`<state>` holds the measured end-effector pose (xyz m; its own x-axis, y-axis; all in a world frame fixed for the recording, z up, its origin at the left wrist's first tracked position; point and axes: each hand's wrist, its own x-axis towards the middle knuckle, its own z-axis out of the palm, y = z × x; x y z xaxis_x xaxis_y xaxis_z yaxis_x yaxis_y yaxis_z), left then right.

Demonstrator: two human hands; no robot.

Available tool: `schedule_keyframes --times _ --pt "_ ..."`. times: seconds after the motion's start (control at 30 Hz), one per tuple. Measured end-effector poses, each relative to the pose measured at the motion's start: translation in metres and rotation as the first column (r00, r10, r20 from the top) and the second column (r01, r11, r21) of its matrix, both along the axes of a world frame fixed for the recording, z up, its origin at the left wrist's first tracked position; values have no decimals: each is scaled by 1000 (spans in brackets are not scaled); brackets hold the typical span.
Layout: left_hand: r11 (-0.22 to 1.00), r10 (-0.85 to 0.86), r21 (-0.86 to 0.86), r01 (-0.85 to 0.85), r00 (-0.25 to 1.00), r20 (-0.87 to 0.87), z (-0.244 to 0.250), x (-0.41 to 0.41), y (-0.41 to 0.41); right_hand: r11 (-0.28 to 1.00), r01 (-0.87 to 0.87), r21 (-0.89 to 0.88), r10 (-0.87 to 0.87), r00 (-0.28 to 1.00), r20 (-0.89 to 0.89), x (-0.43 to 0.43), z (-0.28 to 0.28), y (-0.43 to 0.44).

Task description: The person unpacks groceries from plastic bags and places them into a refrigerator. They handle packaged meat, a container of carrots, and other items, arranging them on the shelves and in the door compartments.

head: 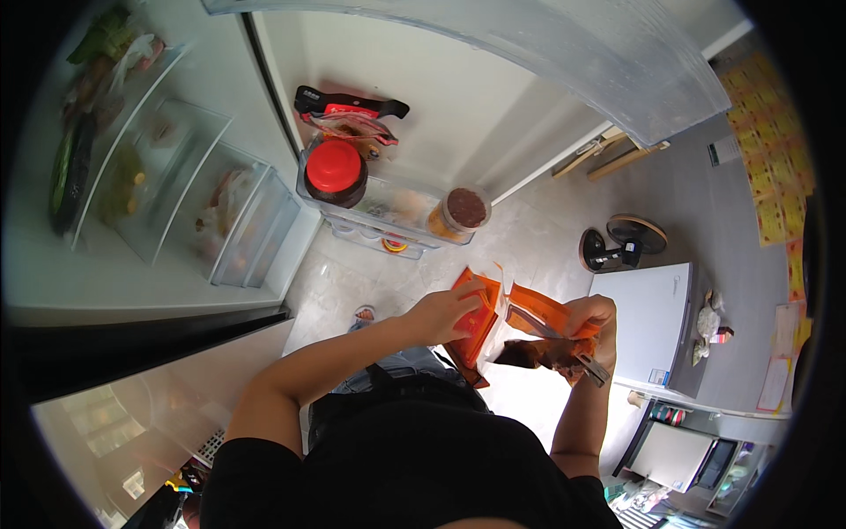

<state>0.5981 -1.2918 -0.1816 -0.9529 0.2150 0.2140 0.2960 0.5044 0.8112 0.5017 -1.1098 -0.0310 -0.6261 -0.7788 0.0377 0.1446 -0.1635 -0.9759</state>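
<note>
My left hand (pixel 446 312) grips a stack of flat red and orange packets (pixel 477 330) in front of my waist. In my right hand (pixel 590 321) is an orange package (pixel 538 309) with a ragged, torn-looking edge. Beneath its fingers hangs a dark brown crumpled pouch (pixel 538 354), and a metal clip-like piece (pixel 593 369) sticks out beside it. White inner wrapping shows between the two hands; whether it joins the packets is unclear.
An open refrigerator (pixel 165 178) stands at left, with a cucumber (pixel 73 172) on a shelf. Its door bin (pixel 390 215) holds a red-lidded jar (pixel 335 168) and a brown-topped jar (pixel 462 210). A clear upper bin (pixel 529 40) juts overhead. A white chest-like appliance (pixel 641 324) is at right.
</note>
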Motion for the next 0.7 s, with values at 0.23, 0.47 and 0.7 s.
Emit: schedule_keyframes --times 0.23,0.47,0.7 --pt "984 -128 -119 133 991 51 22 -20 -19 971 64 -230 -88 991 -97 7 1 32" --pt "982 -34 -190 -12 971 -235 44 -12 -36 946 253 -204 -296 930 -218 6 -6 82" --pt "964 32 -258 -61 993 -116 61 -9 -44 688 722 -69 -678 674 292 3 -21 45"
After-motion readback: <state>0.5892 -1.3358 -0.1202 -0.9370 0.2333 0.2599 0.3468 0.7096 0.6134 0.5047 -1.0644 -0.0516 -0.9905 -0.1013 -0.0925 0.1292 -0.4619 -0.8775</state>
